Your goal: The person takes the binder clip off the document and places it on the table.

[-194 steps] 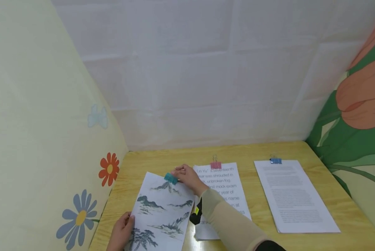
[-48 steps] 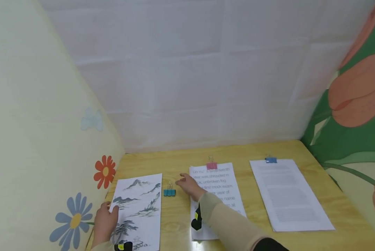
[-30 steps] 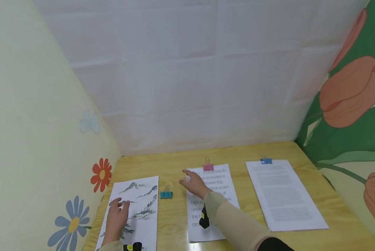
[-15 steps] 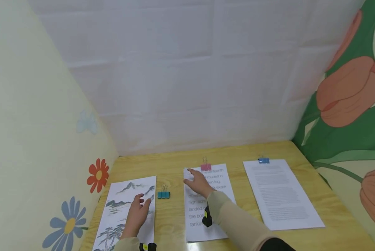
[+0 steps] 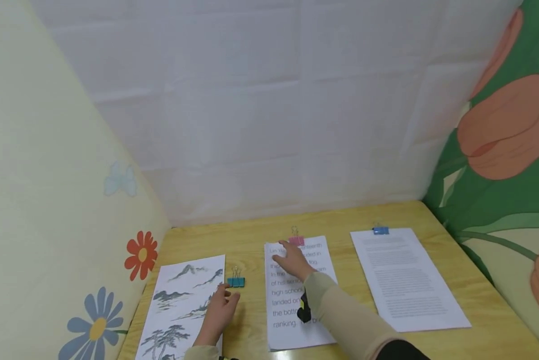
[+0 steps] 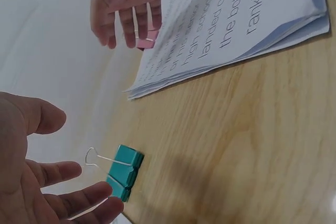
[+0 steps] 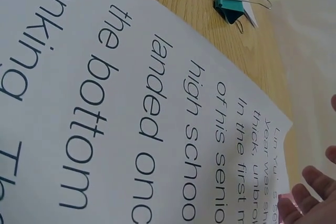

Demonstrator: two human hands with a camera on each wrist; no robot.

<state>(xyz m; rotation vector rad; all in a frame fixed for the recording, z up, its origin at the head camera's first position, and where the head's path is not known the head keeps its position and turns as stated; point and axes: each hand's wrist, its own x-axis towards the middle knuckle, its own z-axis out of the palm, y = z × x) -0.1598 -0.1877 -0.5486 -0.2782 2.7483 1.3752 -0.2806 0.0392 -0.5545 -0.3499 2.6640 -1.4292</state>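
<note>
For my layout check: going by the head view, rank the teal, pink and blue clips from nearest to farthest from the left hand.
1. Teal clip: just beyond the left hand, right of the landscape sheet.
2. Pink clip: top edge of the middle pages.
3. Blue clip: top edge of the right-hand pages, farthest right.

Head view: raised, set back, facing forward and down; widest. Left wrist view: close, tipped sideways across the yellow wood-grain table top [image 5: 252,320]. Right wrist view: nearest, rotated, over the white stack of large-print paper [image 5: 283,315]. Common to all three: that stack, the teal metal binder clip [image 6: 124,170] and, probably, the pink metal binder clip [image 5: 297,241], cropped at right wrist.
</note>
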